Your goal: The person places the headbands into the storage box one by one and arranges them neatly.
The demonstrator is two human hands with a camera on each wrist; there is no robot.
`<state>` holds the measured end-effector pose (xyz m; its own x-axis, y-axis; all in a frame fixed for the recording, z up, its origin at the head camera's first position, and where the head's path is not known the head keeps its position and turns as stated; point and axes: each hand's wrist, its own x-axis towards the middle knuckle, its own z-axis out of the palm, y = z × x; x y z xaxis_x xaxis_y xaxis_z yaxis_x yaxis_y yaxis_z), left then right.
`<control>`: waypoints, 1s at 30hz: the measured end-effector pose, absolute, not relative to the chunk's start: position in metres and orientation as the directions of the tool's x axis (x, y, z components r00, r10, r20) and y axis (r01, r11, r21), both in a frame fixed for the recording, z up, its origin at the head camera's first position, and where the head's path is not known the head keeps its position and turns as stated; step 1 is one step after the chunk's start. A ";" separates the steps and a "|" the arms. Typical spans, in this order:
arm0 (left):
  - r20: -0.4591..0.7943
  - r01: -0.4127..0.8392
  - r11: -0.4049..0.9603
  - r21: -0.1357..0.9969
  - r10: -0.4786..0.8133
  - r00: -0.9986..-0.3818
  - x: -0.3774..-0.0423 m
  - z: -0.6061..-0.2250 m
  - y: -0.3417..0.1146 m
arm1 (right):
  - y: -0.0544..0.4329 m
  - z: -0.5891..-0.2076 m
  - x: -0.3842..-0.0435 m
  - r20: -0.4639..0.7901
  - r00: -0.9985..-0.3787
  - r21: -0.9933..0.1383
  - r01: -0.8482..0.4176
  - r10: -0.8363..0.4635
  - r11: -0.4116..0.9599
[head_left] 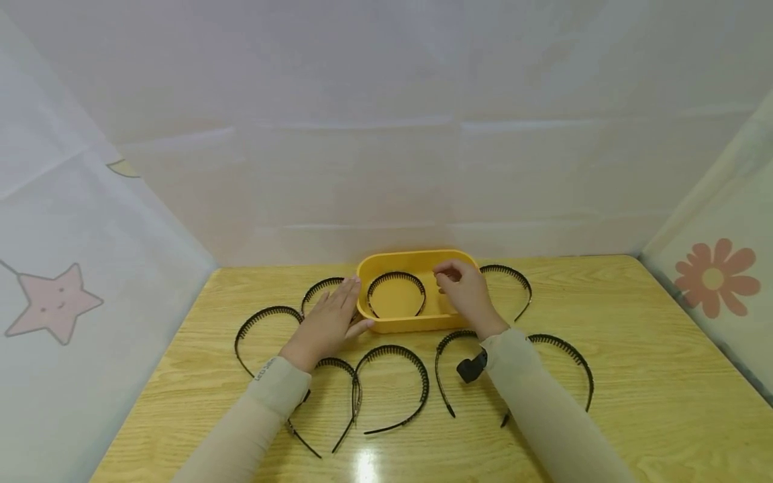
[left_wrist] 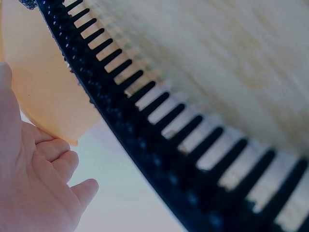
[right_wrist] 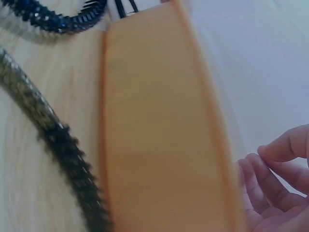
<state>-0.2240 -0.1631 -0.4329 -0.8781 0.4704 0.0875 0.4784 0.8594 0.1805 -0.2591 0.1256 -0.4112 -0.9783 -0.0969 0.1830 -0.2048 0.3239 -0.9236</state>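
Note:
A yellow plastic bin [head_left: 417,326] stands near the table's back edge, and inside its left half lies a black toothed headband [head_left: 396,275]. My left hand [head_left: 326,325] rests against the bin's left end, fingers extended along the wall and thumb near the front corner. Over the bin's right half is my right hand [head_left: 470,295], its fingers loosely bent and nothing seen between them. In the right wrist view the thumb and fingertips of that hand [right_wrist: 277,179] come close together beside the bin's rim. A headband's black teeth [left_wrist: 140,106] cross the left wrist view close to the camera.
Several more black headbands lie on the wooden table [head_left: 652,376], including one left [head_left: 266,311], one in front [head_left: 392,349], one right [head_left: 561,343] and one behind my right hand [head_left: 510,270]. White sheets [head_left: 362,168] enclose the back and sides.

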 end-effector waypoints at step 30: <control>0.097 0.472 0.861 0.188 0.462 -0.882 -0.219 -0.433 -0.164 | 0.241 -0.409 -0.252 0.113 -0.941 -0.866 0.064 0.318 0.496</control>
<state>-0.2194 -0.1639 -0.4329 -0.8815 0.4620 0.0971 0.4721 0.8613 0.1878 -0.2520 0.2415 -0.4091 -0.9414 0.3179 0.1127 0.0637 0.4957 -0.8661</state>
